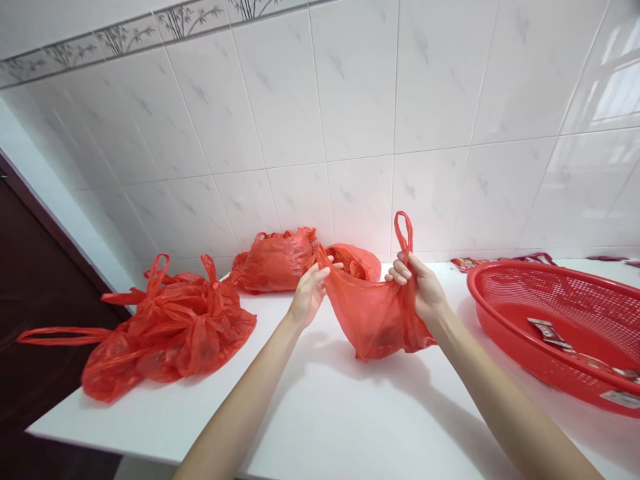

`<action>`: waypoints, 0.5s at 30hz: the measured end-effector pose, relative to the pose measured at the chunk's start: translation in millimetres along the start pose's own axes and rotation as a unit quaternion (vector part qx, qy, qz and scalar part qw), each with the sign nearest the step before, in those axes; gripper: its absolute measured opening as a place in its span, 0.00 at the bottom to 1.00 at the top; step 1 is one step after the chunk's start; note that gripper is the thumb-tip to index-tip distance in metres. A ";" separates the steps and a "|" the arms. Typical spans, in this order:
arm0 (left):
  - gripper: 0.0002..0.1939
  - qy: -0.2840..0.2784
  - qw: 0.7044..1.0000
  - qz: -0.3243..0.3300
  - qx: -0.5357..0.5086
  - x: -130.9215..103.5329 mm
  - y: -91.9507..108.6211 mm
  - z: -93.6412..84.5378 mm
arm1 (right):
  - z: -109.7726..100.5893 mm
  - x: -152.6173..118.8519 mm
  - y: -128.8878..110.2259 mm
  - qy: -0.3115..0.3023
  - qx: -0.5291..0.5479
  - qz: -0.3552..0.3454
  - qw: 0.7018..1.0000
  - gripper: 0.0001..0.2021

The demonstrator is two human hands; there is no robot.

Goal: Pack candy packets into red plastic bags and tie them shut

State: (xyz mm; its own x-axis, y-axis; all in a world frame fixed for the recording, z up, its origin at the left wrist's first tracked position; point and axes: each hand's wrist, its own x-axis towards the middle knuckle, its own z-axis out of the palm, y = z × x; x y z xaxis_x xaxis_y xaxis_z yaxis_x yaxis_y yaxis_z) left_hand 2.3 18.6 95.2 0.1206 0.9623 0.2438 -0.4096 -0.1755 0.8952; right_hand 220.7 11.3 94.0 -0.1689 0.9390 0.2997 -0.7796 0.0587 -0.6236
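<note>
Between my hands hangs a thin red plastic bag (373, 313), just above the white table, with something darker showing faintly in its bottom. My right hand (420, 283) is closed round the gathered handle on its right side, and the handle's loop sticks up over my fingers. At the upper left corner of the bag, my left hand (313, 290) pinches the other side between thumb and fingers. The bag's mouth sags between the two hands. What exactly lies inside cannot be made out through the plastic.
Several tied red bags (175, 327) are heaped on the table's left. Behind my left hand lie a bulging red bag (277, 260) and another red bag (363, 260). At right stands a red plastic basket (500, 330) holding small packets (550, 333). More packets (467, 264) lie along the tiled wall.
</note>
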 end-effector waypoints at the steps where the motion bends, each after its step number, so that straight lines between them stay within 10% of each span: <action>1: 0.26 -0.010 1.000 0.002 0.017 -1.9 -2.9 -1.0 | -0.1 0.3 -0.1 0.006 -0.001 -0.001 1.000 0.12; 15: 0.17 -0.098 0.946 0.151 0.269 3.4 28.5 19.9 | 7.0 -5.6 0.9 0.098 -0.325 -0.052 0.939 0.14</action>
State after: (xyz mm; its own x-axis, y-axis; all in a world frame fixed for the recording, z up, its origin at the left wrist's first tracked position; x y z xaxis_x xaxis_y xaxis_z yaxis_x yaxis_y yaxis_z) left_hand 9.0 12.7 128.9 0.2592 0.8038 0.5355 0.0619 -0.5671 0.8213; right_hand 216.7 3.7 96.8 0.0519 0.9576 0.2834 -0.2412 0.2874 -0.9269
